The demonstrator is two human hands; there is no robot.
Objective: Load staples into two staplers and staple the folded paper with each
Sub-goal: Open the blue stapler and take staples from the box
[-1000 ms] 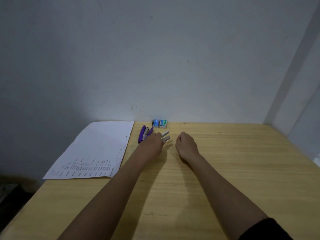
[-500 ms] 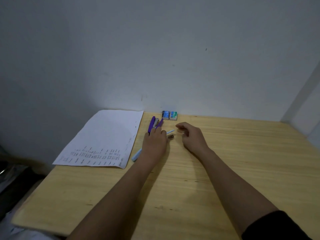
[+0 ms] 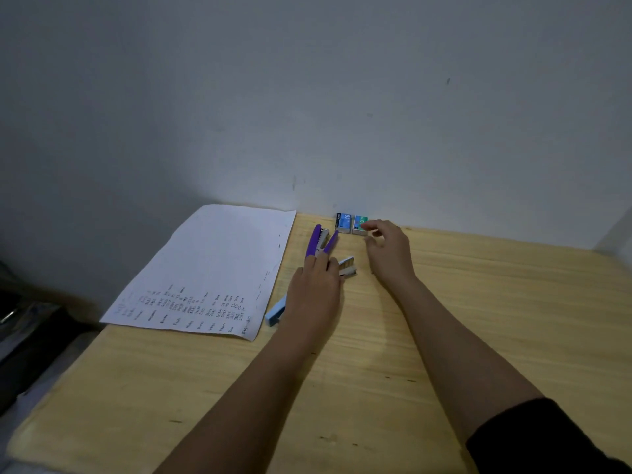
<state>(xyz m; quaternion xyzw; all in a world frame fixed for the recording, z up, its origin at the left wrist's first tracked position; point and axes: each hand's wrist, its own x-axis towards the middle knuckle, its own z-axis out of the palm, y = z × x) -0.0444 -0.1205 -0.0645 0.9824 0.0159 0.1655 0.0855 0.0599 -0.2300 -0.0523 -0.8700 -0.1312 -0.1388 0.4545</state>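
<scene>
A purple stapler (image 3: 319,241) lies opened in a V near the wall. A light blue stapler (image 3: 276,312) lies under my left hand (image 3: 316,292), its metal front end (image 3: 347,266) sticking out past the fingers. My left hand rests flat on it, fingers stretched toward the purple stapler. Two small staple boxes stand against the wall, a blue one (image 3: 343,223) and a green-blue one (image 3: 359,224). My right hand (image 3: 388,249) hovers with fingers apart, its fingertips touching the green-blue box. A printed paper sheet (image 3: 212,268) lies flat to the left.
The wooden table (image 3: 478,319) ends at the wall behind and at an edge on the left, beyond which dark clutter (image 3: 27,336) sits lower down. Bare wood stretches to the right of my hands.
My right hand has moved forward from the middle of the table to the green-blue staple box. My left hand has stayed on the light blue stapler. The camera view has shifted.
</scene>
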